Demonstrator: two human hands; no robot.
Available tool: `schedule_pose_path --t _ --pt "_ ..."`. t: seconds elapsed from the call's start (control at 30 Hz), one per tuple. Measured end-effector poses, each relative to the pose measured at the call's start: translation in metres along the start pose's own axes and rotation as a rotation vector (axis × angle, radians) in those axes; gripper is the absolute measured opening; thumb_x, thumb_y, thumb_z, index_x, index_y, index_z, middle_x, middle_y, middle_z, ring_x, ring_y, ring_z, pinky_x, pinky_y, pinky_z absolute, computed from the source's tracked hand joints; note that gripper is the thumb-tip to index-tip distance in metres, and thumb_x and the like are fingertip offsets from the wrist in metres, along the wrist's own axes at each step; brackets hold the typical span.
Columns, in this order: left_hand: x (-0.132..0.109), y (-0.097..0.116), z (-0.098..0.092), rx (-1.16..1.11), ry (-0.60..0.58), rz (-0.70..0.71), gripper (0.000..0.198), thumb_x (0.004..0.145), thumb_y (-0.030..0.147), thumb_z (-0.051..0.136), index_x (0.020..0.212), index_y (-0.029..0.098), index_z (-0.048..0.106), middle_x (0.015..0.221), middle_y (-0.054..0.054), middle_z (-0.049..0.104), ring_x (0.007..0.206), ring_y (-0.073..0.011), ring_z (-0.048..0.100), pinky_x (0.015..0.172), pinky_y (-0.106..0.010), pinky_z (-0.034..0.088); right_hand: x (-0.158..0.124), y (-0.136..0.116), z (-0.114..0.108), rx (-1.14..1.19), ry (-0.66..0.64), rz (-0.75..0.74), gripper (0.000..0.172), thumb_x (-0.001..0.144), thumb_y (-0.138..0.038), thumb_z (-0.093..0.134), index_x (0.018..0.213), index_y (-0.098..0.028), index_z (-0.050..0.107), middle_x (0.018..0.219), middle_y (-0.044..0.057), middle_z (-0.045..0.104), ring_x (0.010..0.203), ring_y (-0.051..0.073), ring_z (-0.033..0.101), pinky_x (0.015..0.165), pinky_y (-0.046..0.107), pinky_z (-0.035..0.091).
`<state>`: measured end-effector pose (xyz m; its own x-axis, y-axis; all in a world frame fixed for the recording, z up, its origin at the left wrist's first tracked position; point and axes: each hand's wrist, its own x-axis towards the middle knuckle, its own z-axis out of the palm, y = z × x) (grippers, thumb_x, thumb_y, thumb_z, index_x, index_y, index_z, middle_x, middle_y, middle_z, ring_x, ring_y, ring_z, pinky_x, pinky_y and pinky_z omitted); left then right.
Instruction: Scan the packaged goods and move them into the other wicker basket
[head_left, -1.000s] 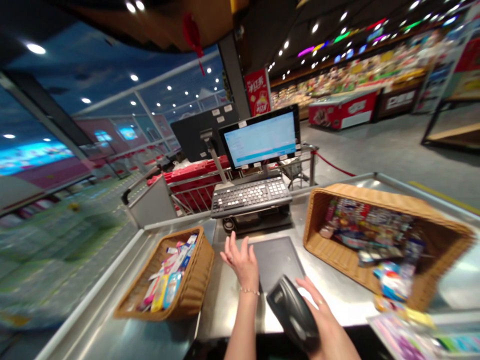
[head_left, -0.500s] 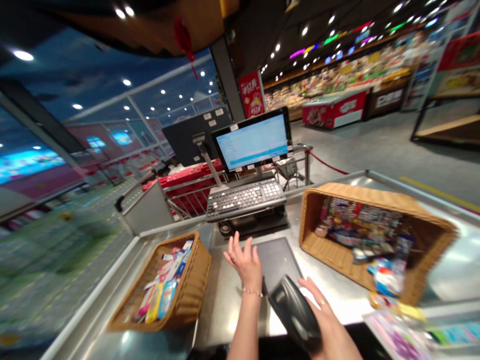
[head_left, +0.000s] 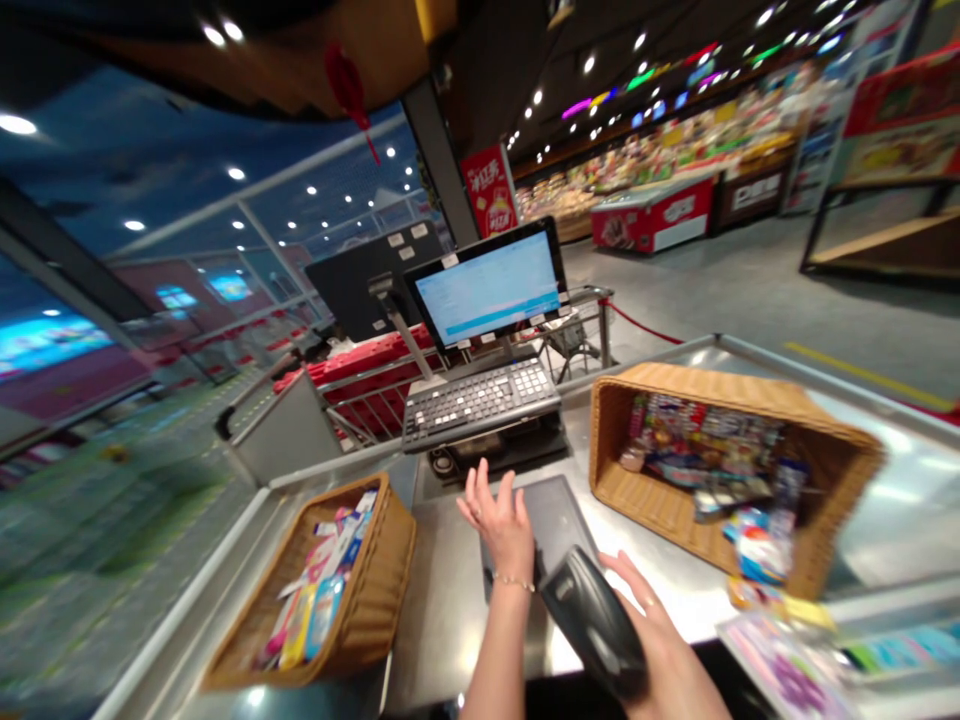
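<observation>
A black handheld barcode scanner (head_left: 592, 620) points up and to the left at the front of the counter. My right hand (head_left: 667, 640) grips it from the right, with some fingers extended alongside; the grip itself is mostly hidden. My left hand (head_left: 501, 520), a bracelet at its wrist, is held open with fingers apart and nothing in it. It hovers over the left part of a dark flat pad (head_left: 559, 510), just below the black keyboard (head_left: 480, 402). Behind the keyboard a monitor (head_left: 487, 285) is lit.
Left of my hands stands a wicker basket (head_left: 394, 560) of small packaged goods. At right, another wicker basket (head_left: 675, 520) lies on its side with packets inside and some at its mouth. More flat packages (head_left: 787, 670) lie at the near right. A metal rail (head_left: 255, 500) edges the counter.
My left hand has shifted slightly right relative to the counter, nearer the scanner. The right hand and scanner keep almost the same pose. The whole view has turned a little to the right.
</observation>
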<state>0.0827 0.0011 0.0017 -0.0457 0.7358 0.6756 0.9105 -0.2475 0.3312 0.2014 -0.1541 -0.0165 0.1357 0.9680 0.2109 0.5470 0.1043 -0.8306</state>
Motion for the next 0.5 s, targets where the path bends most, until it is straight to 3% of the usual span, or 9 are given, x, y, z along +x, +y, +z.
schedule_pose_path --t 0.5 --pt "-0.009 0.034 0.015 -0.055 -0.061 0.120 0.026 0.083 0.017 0.056 0.103 0.026 0.069 0.140 -0.011 0.049 0.135 -0.0283 0.036 0.108 -0.063 0.027 0.001 -0.002 -0.013 -0.023 0.059 0.035 0.038 0.077 -0.023 0.048 0.110 -0.015 0.066 0.143 0.023 0.045 0.141 0.035 0.031 0.105 0.056 0.040"
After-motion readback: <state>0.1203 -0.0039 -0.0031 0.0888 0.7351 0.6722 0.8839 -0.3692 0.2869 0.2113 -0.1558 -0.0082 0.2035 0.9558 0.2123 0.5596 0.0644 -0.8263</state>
